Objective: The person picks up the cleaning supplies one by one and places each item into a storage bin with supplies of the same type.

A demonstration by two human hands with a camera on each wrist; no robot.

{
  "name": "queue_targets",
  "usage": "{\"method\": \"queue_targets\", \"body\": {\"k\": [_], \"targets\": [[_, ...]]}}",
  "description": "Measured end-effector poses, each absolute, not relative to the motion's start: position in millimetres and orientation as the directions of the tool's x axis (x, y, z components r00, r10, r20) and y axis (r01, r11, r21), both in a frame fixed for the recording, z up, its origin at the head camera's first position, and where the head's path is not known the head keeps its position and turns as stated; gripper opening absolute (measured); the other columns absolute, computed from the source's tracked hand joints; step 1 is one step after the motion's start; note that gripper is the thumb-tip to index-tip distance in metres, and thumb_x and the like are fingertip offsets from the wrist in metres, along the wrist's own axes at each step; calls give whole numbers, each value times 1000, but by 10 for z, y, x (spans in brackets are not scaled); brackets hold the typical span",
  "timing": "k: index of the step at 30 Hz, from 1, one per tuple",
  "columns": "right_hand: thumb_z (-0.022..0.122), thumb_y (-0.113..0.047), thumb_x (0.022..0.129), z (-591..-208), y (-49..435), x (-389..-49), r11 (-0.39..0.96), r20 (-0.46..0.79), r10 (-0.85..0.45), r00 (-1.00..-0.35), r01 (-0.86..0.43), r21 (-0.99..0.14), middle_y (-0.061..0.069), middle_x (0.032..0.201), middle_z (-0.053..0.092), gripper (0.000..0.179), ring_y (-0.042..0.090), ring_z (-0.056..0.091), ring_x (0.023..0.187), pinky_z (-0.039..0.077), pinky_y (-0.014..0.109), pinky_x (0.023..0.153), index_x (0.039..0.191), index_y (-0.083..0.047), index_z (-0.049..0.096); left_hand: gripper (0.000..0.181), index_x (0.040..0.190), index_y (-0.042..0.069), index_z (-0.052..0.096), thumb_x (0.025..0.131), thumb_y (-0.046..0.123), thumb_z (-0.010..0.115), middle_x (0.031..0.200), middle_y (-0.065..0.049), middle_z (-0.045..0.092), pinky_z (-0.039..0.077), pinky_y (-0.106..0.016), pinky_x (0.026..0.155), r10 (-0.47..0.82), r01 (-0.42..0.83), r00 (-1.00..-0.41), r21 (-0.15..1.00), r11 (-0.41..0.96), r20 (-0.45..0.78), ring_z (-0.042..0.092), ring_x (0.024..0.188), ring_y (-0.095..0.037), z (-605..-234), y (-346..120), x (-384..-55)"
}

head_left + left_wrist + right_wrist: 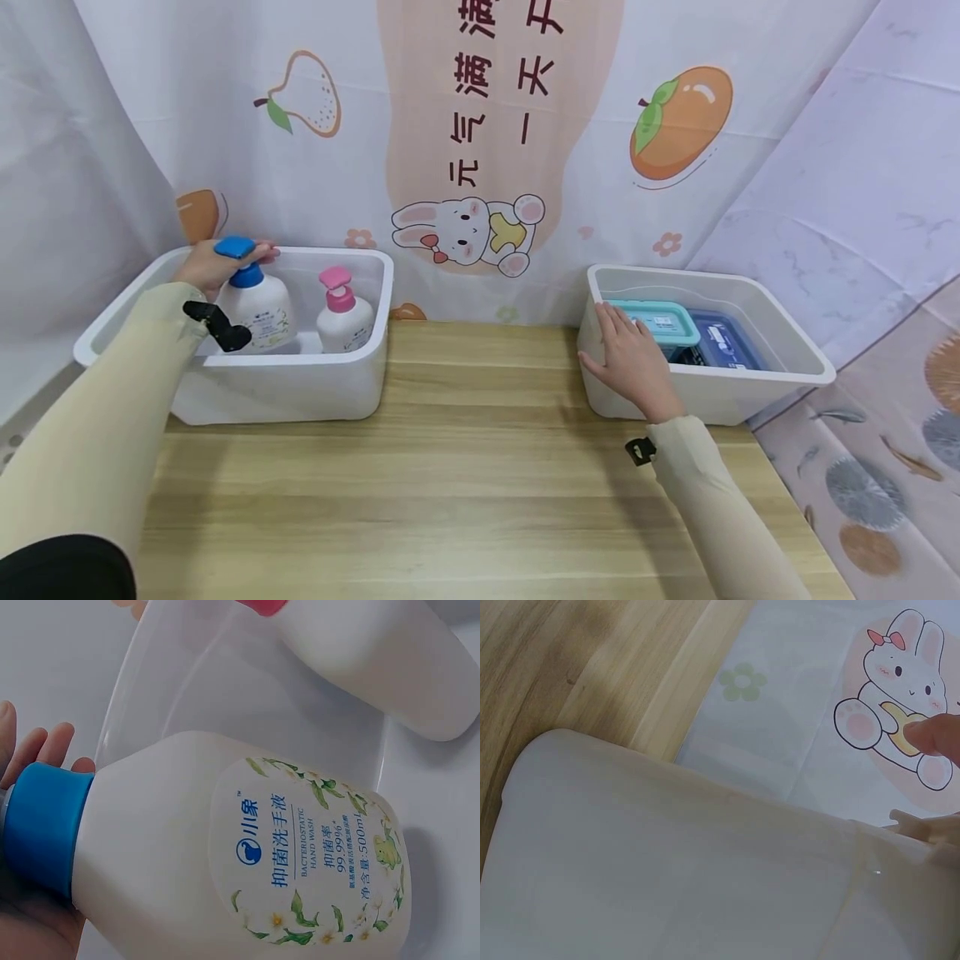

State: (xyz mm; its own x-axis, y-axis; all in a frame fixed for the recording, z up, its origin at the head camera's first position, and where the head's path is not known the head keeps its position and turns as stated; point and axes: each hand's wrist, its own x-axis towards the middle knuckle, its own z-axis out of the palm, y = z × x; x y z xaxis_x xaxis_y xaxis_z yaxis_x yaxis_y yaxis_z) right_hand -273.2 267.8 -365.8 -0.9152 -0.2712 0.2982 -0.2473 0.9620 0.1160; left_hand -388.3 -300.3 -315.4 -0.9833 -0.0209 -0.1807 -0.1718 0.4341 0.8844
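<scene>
In the head view, a white hand wash pump bottle (262, 310) with a blue collar and pump head stands in the left white bin (285, 392). My left hand (206, 265) is behind its neck, fingers reaching past it. The left wrist view shows the hand wash label on the bottle (315, 855) and loosely extended fingers (56, 742) behind the blue collar. Beside it stands a smaller white bottle (347, 323) with a pink pump. My right hand (633, 358) rests with extended fingers at the near left rim of the right white bin (750, 387).
The right bin holds a teal-lidded container (660, 321) and a dark blue-lidded box (723, 342). Both bins stand at the back of a wooden table (465, 483), against a printed cloth (510, 292).
</scene>
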Motion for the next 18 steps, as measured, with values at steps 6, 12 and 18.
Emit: {"method": "queue_targets", "body": {"k": [6, 12, 18], "targets": [[60, -43, 87, -3649, 2698, -2731, 962, 310, -272, -911, -247, 117, 25, 145, 39, 83, 40, 38, 133, 33, 59, 107, 145, 3, 26, 82, 143, 22, 41, 75, 65, 58, 74, 37, 59, 17, -64, 112, 9, -178, -979, 869, 463, -205, 24, 140, -37, -3131, -3007, -3919], [59, -43, 87, -3646, 2704, -2726, 965, 298, -260, -919, -237, 111, 24, 146, 38, 82, 39, 38, 134, 32, 59, 107, 146, 3, 25, 80, 142, 23, 42, 75, 65, 59, 78, 37, 59, 17, -66, 111, 59, -155, -976, 857, 491, -210, 21, 141, -38, -3130, -3018, -3954], [59, -43, 87, -3655, 2700, -2732, 964, 300, -263, -917, -243, 103, 24, 146, 38, 82, 39, 38, 133, 33, 59, 107, 146, 3, 25, 88, 144, 12, 36, 78, 65, 56, 118, 25, 62, 20, -67, 109, 86, -137, -970, 806, 577, -226, 22, 140, -42, -3146, -3050, -3959]]}}
